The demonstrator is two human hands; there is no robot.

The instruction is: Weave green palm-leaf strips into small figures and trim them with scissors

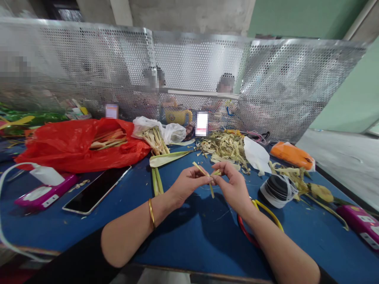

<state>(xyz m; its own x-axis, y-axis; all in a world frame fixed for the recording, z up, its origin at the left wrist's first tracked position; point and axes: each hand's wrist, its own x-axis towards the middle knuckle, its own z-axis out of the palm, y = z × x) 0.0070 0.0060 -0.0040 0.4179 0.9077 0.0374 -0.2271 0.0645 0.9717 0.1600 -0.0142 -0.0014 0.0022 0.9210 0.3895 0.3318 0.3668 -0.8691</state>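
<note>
Above the middle of the blue table, both hands meet at a few narrow, pale green-yellow plant strips that cross each other. My left hand pinches them between thumb and fingers from the left. From the other side, my right hand pinches the same crossing with thumb and fingertips; the exact grip there is partly hidden. Left of my left hand lie a broad pale leaf piece and a split green stalk. Under my right forearm, a tool's red and yellow handles show; its head is hidden.
A red plastic bag holds dried strips. Leaf scraps are heaped at the back. A phone and purple power strip lie left; a corded black spool stands right. A perforated metal screen separates people beyond.
</note>
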